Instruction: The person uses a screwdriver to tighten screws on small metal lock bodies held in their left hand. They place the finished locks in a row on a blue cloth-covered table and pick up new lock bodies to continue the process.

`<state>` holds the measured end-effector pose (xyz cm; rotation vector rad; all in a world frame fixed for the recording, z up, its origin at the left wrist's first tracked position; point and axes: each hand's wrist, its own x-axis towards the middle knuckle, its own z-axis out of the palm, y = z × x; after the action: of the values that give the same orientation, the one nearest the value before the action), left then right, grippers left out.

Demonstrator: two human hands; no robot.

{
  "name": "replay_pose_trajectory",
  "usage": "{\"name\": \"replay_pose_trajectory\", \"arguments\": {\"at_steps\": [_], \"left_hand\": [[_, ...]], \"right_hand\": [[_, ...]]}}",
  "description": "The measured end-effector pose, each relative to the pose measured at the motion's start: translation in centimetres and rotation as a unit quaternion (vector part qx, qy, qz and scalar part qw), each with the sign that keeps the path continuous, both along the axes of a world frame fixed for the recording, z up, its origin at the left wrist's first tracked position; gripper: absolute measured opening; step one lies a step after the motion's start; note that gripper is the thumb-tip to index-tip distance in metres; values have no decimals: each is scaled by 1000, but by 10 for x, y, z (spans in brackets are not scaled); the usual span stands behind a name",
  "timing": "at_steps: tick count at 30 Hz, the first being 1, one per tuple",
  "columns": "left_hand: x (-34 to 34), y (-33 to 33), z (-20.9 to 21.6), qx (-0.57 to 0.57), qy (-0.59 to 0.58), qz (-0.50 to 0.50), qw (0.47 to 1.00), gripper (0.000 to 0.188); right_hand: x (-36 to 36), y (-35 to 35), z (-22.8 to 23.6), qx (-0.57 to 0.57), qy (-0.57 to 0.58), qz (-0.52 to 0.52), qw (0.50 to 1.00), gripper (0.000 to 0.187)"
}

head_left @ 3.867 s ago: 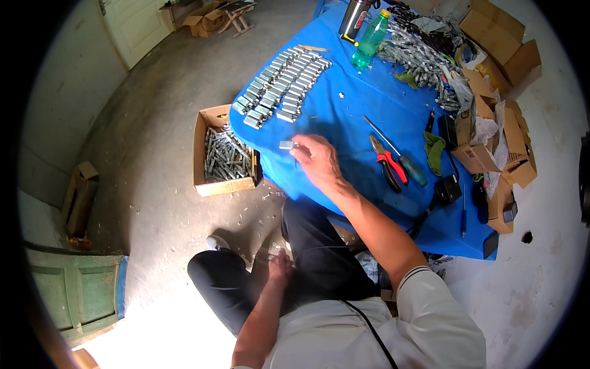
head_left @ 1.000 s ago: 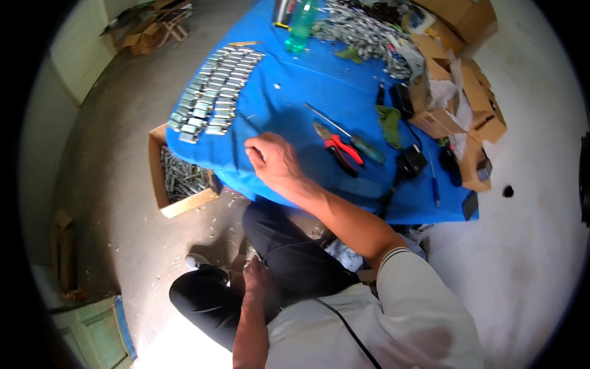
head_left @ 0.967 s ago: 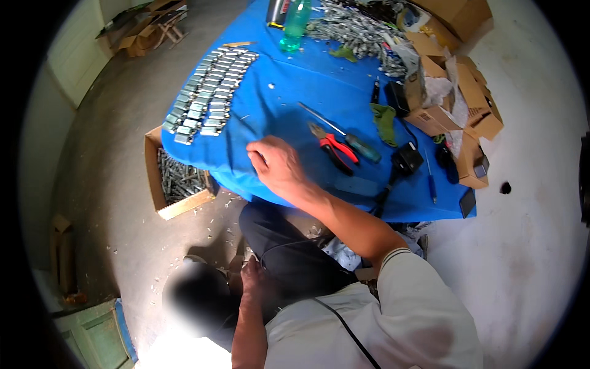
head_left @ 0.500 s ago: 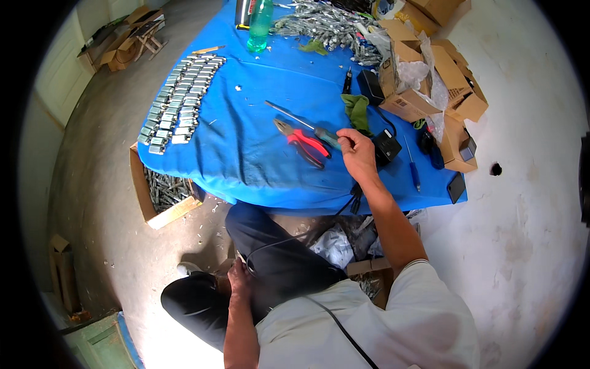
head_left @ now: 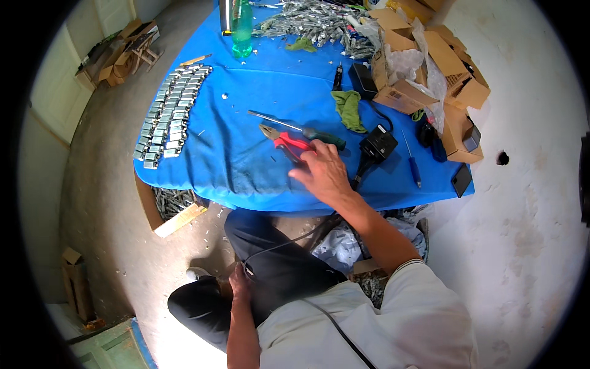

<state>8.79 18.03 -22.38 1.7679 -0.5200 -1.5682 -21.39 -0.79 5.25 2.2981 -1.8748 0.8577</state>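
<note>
My right hand point(head_left: 326, 173) is over the blue-covered table, thumb and fingers spread around the handle ends of red-handled pliers point(head_left: 283, 140). The pliers lie flat with their jaws toward the far left; whether my fingertips touch the handles is hard to tell. Just beyond them rests a long screwdriver point(head_left: 324, 137) with a dark green handle, its shaft pointing left. My left hand point(head_left: 239, 281) is low by my lap, fingers curled beside a black cable point(head_left: 270, 247). What those fingers hold, if anything, is too small to make out.
Rows of small metal parts point(head_left: 168, 121) line the table's left side. A green bottle point(head_left: 242, 34) and a metal pile point(head_left: 313, 24) stand at the back. To the right are a black power adapter point(head_left: 378, 144), a green cloth point(head_left: 349, 111), a blue screwdriver point(head_left: 415, 172) and open cardboard boxes point(head_left: 402, 96).
My right hand has let go of the green-handled screwdriver, now lying on the table, and has moved left and nearer to the pliers' handles. My left hand stays by my lap.
</note>
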Motion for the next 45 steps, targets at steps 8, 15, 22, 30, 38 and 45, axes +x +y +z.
{"name": "replay_pose_trajectory", "arguments": {"at_steps": [8,15,22,30,38,45], "left_hand": [[4,8,-1,-221,-377,-277,856,26],[-6,2,22,-205,-387,-266,858,18],[4,10,-29,-98,-168,-96,976,21],[7,12,-31,-114,-204,-113,966,22],[-6,3,19,-151,-316,-234,907,46],[-10,4,22,-115,-36,-46,992,39]], "right_hand": [[-18,-19,-8,18,-100,-17,995,21],[-26,-33,-8,-39,-56,26,997,17],[-7,-32,-8,-43,-113,69,990,15],[9,-37,-9,2,54,76,996,2],[2,-40,-14,5,56,98,994,1],[-8,-39,-7,231,-325,83,913,7]]}}
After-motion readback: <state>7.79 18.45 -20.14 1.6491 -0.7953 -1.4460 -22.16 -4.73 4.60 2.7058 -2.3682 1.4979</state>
